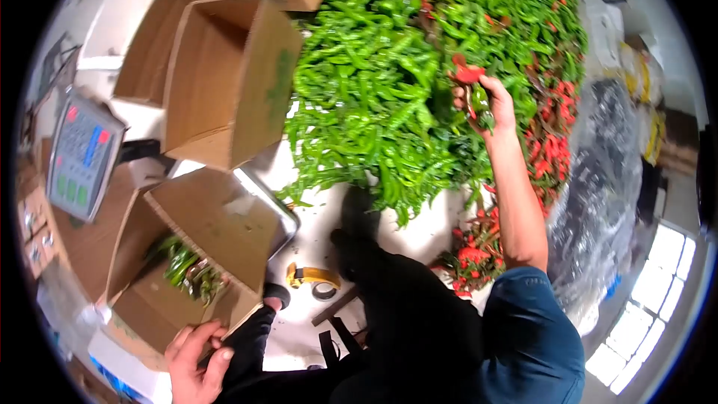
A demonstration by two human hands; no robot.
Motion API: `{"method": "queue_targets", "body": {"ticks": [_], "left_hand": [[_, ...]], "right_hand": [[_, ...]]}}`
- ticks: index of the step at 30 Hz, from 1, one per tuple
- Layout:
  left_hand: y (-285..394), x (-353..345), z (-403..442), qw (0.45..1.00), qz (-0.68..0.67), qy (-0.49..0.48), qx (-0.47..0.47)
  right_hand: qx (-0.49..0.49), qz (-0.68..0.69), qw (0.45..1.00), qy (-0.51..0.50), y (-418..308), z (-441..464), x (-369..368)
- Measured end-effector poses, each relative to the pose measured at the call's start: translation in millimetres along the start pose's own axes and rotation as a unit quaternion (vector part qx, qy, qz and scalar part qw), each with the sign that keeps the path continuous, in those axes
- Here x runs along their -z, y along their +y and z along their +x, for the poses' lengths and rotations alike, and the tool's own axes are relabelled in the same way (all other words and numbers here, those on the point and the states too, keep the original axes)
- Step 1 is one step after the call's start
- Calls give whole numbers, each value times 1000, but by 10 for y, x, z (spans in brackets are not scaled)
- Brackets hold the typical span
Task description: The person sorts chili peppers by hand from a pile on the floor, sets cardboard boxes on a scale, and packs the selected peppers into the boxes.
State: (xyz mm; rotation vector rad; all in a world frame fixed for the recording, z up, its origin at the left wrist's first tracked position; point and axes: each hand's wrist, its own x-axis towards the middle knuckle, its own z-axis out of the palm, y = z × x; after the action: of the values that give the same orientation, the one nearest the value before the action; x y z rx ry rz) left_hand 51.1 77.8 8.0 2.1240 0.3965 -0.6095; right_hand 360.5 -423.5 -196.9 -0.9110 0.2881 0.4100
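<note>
Peppers [479,97] in right hand [499,108]

No text, number or brand legible. Grey panel [84,155]: markings among red, blue and green blocks, too blurred to read. Upright cardboard box [258,90]: green print on side wall, indecipherable. Blue sleeve [531,325]: small mark near cuff, unreadable.

Far left: open cardboard box [258,82], second box [142,63] close behind. Left edge: grey keypad panel [84,155], tilted, blue, red and green patches. Near middle: yellow tape dispenser [301,275] on pale floor [299,346], dark roll [324,292] just beside. Right: crumpled clear plastic sheeting [604,172], yellow-marked sacks [639,75] farther off. Near right: bright paned window [643,310].
</note>
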Motion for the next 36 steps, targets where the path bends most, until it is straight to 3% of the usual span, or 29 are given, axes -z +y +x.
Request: {"method": "queue_targets", "body": {"ticks": [4,10,12,13,14,18,20,22,23,25,27,28,30,32,36], "left_hand": [[-24,29,28,997,29,-6,-73],[43,86,-9,990,67,-20,-122],[90,110,-52,989,82,-32,-118],[105,105,-56,987,90,-33,-127],[124,101,-43,985,99,-36,-140],[177,56,-96,975,162,-40,-148],[223,39,-116,976,159,-51,-136],[267,17,-78,968,177,-35,-176],[299,112,-82,967,185,-76,-157],[310,149,-100,976,159,-103,-110],[278,162,-95,981,136,-117,-78],[243,168,-91,982,128,-115,-79],[186,188,-73,984,115,-107,-80],[184,187,-45,984,117,-97,-89],[164,156,17,992,73,-87,-63]], "right_hand": [[-52,46,997,-30,387,25,-621],[-9,-3,999,-43,617,-100,-1881],[-17,24,988,-151,628,-254,-2531],[-15,-11,987,-161,654,-420,-2952],[21,-83,969,-232,690,-530,-3286],[293,-142,868,-374,1494,-1046,-4128],[378,-357,748,-412,1995,-1165,-4155],[324,-531,553,-554,1865,-1143,-3943],[462,-479,553,-502,1825,-1100,-3791],[462,-463,595,-468,1435,-932,-3580],[535,-485,624,-300,1132,-578,-3050],[393,-510,741,-191,964,-404,-2796],[262,-597,752,96,829,142,-2039],[298,-691,611,246,593,580,-1153],[144,-761,527,351,275,903,-597]]}}
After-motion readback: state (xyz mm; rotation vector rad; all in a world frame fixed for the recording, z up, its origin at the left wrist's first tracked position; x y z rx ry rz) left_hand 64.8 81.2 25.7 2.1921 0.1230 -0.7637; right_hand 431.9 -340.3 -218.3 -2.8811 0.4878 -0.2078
